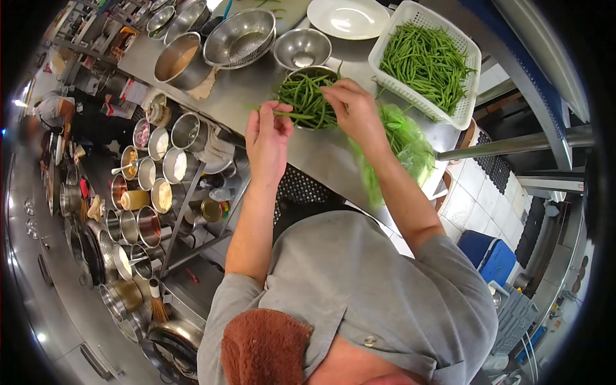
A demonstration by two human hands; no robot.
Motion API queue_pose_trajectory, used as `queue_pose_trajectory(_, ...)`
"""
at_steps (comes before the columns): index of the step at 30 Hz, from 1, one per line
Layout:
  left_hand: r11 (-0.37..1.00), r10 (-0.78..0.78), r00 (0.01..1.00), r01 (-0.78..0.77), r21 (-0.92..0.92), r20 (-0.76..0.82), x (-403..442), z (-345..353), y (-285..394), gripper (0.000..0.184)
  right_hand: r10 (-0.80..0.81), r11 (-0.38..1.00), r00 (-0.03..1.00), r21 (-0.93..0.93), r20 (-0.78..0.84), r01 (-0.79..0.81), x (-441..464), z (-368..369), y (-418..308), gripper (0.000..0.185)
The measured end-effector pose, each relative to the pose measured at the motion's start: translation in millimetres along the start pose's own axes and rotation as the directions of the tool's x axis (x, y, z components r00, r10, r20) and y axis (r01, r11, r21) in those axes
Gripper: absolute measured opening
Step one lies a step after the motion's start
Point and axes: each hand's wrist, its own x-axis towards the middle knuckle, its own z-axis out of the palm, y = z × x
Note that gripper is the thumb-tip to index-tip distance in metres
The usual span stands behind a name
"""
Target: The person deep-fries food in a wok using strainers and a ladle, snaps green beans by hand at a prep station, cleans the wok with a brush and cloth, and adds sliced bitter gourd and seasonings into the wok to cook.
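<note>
My left hand (268, 136) is closed, with a green bean (296, 116) pinched between thumb and fingers and pointing right. Opposite it, my right hand (353, 110) is held in a pinch over the metal bowl (314, 68); what its fingertips hold, if anything, is too small to make out. A heap of green beans (309, 96) fills that bowl, just beneath both hands. Under my right forearm lies a light green plastic bag (405, 144) with more greens showing through it.
A white plastic basket (473, 70) of green beans stands at the right. Behind the bowl are a white plate (348, 18), a small steel bowl (303, 48), a colander (240, 37) and a pot (179, 59). Several ingredient containers (174, 164) crowd the left, where another person (54, 115) stands.
</note>
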Motion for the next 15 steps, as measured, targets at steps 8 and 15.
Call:
queue_pose_trajectory(8,0.992,0.063,0.993,-0.073,0.102,0.098,1,-15,0,0.021,0.043,0.978,0.952,0.180,0.304,-0.101,-18,15,-27,0.011)
queue_pose_trajectory(15,0.994,0.108,0.983,-0.104,-0.038,0.146,-11,-35,13,0.020,0.249,0.934,0.947,0.210,0.200,-0.290,-25,33,-47,0.011)
